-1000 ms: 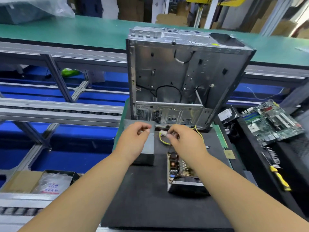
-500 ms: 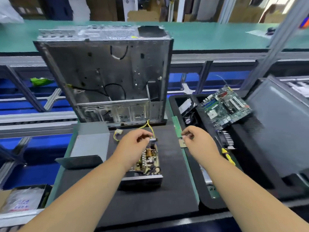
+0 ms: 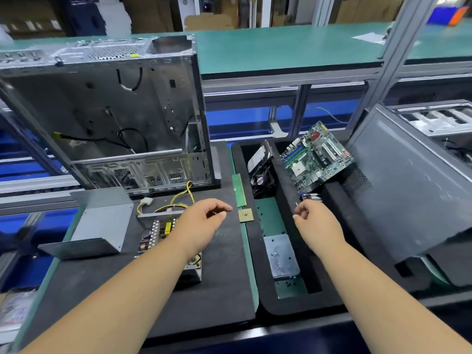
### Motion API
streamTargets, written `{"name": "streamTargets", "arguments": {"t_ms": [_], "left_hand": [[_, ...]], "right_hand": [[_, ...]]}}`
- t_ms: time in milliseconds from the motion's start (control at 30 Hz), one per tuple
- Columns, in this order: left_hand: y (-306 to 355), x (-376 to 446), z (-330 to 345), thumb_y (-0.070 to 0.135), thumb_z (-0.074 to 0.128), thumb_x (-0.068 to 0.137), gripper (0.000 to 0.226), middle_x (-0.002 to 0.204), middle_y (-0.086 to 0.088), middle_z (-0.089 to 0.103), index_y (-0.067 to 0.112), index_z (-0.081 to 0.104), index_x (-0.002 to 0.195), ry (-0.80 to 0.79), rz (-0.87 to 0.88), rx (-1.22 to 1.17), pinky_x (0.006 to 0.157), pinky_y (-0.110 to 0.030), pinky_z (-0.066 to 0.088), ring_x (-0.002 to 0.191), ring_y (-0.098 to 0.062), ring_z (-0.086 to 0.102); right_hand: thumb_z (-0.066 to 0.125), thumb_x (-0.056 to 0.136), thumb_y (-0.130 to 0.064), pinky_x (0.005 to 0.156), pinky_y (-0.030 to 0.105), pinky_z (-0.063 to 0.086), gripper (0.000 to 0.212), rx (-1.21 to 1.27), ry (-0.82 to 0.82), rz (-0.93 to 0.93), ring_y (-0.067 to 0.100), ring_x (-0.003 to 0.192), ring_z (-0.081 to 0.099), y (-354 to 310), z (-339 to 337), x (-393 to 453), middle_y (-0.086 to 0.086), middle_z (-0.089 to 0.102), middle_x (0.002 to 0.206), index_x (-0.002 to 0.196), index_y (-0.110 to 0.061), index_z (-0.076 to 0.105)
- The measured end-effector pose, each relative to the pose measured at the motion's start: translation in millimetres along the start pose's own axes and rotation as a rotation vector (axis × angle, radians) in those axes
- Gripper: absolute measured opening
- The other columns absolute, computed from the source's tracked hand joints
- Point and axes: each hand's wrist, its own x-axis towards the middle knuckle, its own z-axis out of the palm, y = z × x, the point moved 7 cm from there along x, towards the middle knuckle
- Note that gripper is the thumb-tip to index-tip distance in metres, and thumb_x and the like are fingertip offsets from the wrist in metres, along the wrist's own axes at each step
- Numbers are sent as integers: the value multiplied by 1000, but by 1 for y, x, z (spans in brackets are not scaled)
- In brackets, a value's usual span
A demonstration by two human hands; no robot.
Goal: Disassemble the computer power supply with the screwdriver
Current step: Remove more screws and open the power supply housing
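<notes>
On the black mat at left lay the grey cover, then the opened power supply under the left hand, its grip loose and empty, while the right hand hovered with fingers curled, holding nothing visible.

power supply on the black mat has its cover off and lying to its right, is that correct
Not quite. In the head view the power supply is open on the black mat, but its grey cover lies to its left, not its right. To its right are the CPU chip and the RAM stick.
</notes>
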Motion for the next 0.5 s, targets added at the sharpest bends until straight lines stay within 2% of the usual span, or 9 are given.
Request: {"name": "streamTargets", "arguments": {"t_ms": [67, 200, 267, 333, 367, 500], "left_hand": [[1, -1, 6, 19, 58, 96, 26, 98, 0, 69, 42, 71, 90, -7, -6, 7, 65, -17, 45, 80, -13, 61], [-3, -3, 10, 20, 59, 96, 29, 98, 2, 70, 46, 71, 88, 10, -30, 3, 70, -23, 46, 90, -22, 62], [-6, -5, 7, 20, 60, 95, 29, 91, 3, 70, 45, 71, 88, 38, -42, -5, 62, -19, 45, 73, -17, 60], [-11, -7, 3, 21, 59, 96, 27, 76, 10, 64, 44, 71, 89, 49, -64, -13, 48, -15, 41, 51, -5, 48], [-14, -9, 1, 21, 58, 96, 27, 71, 13, 61, 44, 71, 89, 55, -78, -18, 46, -15, 39, 48, -2, 44], [-23, -15, -8, 21, 59, 95, 25, 64, 19, 55, 42, 72, 91, 92, -117, -13, 63, -28, 47, 58, -4, 46]], "right_hand": [[69, 86, -23, 77, 37, 50, 12, -32, 5, 24, 24, 88, 61, 13, -1, 3, -3, 61, 94, 87, -26, 58], [77, 83, -30, 69, 33, 46, 26, -118, -31, 116, 29, 91, 62, 36, 5, 6, 0, 59, 97, 95, -23, 55], [77, 83, -32, 67, 33, 45, 30, -136, -61, 150, 30, 91, 62, 43, 11, 7, 2, 61, 99, 99, -20, 56], [78, 83, -32, 67, 33, 42, 33, -179, -87, 153, 30, 92, 60, 47, 16, 8, 5, 62, 102, 101, -16, 55], [77, 83, -31, 67, 33, 42, 33, -197, -100, 155, 31, 93, 60, 49, 19, 9, 6, 63, 104, 102, -15, 55], [69, 90, -25, 71, 33, 42, 33, -239, -153, 177, 34, 103, 60, 53, 28, 13, 12, 59, 118, 114, -9, 54]]}}
